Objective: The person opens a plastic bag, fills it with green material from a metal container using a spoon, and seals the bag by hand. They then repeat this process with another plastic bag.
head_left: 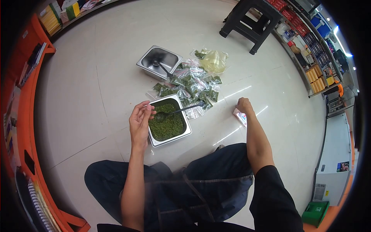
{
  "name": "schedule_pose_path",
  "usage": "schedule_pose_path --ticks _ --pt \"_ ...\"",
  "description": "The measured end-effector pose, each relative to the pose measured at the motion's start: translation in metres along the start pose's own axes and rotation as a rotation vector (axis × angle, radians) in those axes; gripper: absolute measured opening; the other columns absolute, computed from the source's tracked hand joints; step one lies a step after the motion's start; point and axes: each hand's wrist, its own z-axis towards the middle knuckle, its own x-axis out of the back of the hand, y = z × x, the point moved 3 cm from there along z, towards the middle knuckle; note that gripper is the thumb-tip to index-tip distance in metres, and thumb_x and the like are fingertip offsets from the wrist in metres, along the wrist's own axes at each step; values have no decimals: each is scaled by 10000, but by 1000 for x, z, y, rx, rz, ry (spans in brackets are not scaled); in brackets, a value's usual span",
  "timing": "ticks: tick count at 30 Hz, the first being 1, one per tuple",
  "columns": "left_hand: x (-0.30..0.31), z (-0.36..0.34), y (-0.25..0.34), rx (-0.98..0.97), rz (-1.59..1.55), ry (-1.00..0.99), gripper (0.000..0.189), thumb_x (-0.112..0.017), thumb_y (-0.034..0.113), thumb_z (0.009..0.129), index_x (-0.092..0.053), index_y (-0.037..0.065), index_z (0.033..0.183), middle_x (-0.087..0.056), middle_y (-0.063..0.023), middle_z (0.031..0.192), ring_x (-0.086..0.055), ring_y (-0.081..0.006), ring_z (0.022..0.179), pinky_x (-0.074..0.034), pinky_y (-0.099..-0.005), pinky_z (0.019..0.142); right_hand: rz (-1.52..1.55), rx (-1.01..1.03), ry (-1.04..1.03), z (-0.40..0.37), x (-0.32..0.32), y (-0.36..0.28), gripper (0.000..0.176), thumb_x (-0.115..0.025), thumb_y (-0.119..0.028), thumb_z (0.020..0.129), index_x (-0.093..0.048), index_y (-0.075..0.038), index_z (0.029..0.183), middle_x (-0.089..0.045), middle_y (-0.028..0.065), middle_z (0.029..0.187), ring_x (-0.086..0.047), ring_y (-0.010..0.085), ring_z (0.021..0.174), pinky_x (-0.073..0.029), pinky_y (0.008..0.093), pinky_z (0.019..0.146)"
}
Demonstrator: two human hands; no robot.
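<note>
A steel pan (189, 129) full of chopped green leaves (166, 125) stands on the floor before my crossed legs. A dark spoon (179, 111) lies in the leaves, its handle resting across the right rim. My left hand (141, 120) is at the pan's left rim, fingers loosely bent and apart, with nothing visible in them. To the right, my right hand (244, 105) is closed at the top of a small white-and-pink stack of plastic bags (240, 116) on the floor; its fingertips are partly hidden.
Several filled zip bags (197, 83) lie heaped behind the pan. Beside them are a second steel pan (148, 58) with a dark ladle and a yellowish plastic bag (215, 62). A black stool (253, 23) stands farther back. Orange shelving (31, 127) runs along the left, stocked shelves (309, 50) along the right.
</note>
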Motion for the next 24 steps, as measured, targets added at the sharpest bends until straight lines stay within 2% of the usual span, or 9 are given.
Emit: schedule_pose_path --ticks 4,6,8,11,13,17,19,22,24 --pt "-1 -1 -1 -5 -2 -4 367 -611 329 1018 -622 25 1223 -661 -52 1043 -625 -107 933 -478 -251 825 33 -110 94 12 -9 18 280 -696 -86 774 -671 58 1013 -679 306 1079 -678 418 1031 -570 436 889" --pt "-1 0 0 10 -42 15 320 -643 260 1006 -631 -2 1188 -672 -70 1029 -628 -114 922 -478 -255 817 61 -120 126 17 -13 24 290 -686 -79 774 -668 61 1026 -677 312 1077 -681 421 1020 -571 438 887" --pt "-1 0 -1 9 -39 14 321 -644 264 1005 -632 -3 1183 -672 -70 1026 -628 -114 920 -479 -256 816 86 -128 159 19 -13 27 300 -675 -72 773 -665 63 1040 -676 317 1074 -685 423 1009 -572 440 885" --pt "-1 0 -2 5 -14 7 341 -629 300 1011 -635 9 1189 -670 -60 1024 -627 -109 921 -478 -253 817 287 -157 118 10 -5 16 356 -684 -79 766 -647 58 1093 -672 325 1067 -687 437 988 -573 444 880" --pt "-1 0 -2 1 7 -1 360 -613 332 1017 -637 22 1199 -667 -51 1025 -626 -104 925 -476 -250 819 550 -198 177 7 -5 12 375 -689 -95 767 -643 50 1110 -670 328 1069 -688 446 974 -575 449 877" --pt "-1 0 -1 -1 3 0 358 -614 331 1016 -642 20 1191 -667 -50 1026 -625 -103 925 -476 -247 816 351 -118 167 12 -10 8 366 -689 -91 776 -639 49 1110 -673 321 1062 -692 442 967 -586 449 858" --pt "-1 0 -1 -1 4 -2 357 -614 330 1016 -643 20 1190 -667 -51 1026 -625 -104 925 -477 -247 816 98 -158 253 11 -8 1 313 -641 -55 773 -618 75 1057 -668 326 993 -700 455 902 -615 458 765" --pt "0 0 0 2 -44 15 341 -657 286 996 -640 -12 1161 -675 -74 1017 -627 -117 909 -479 -261 812 61 -175 278 5 -4 -4 316 -663 -86 771 -631 68 1044 -671 335 991 -683 460 965 -578 471 852" --pt "0 0 -1 4 -50 15 343 -657 285 996 -639 -13 1164 -675 -74 1017 -626 -117 909 -477 -258 812 38 -169 272 4 -5 -8 295 -666 -79 768 -642 60 1027 -679 324 991 -684 447 981 -579 466 856"
